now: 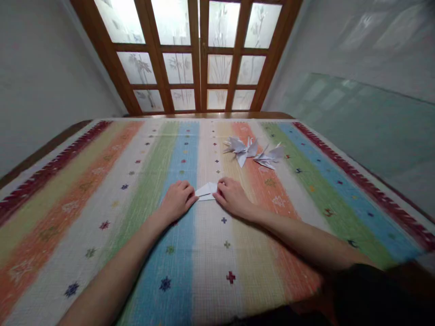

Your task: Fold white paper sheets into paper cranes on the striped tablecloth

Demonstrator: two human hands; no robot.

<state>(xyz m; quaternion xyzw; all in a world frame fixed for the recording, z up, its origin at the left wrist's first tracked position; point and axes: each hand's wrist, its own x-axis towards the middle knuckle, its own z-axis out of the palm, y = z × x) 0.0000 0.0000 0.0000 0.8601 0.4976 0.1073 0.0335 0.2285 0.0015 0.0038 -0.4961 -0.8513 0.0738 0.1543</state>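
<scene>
A small folded piece of white paper (207,191) lies on the striped tablecloth (102,203) in the middle of the table. My left hand (177,200) has its fingers curled and pinches the paper's left edge. My right hand (232,196) is also closed, pressing on the paper's right edge. Both forearms reach in from the near edge. Most of the paper is hidden under the fingers.
Two finished white paper cranes (242,148) (270,157) rest on the cloth beyond my right hand. A wooden-framed frosted glass door (200,54) stands behind the table's far edge. Walls close in on left and right.
</scene>
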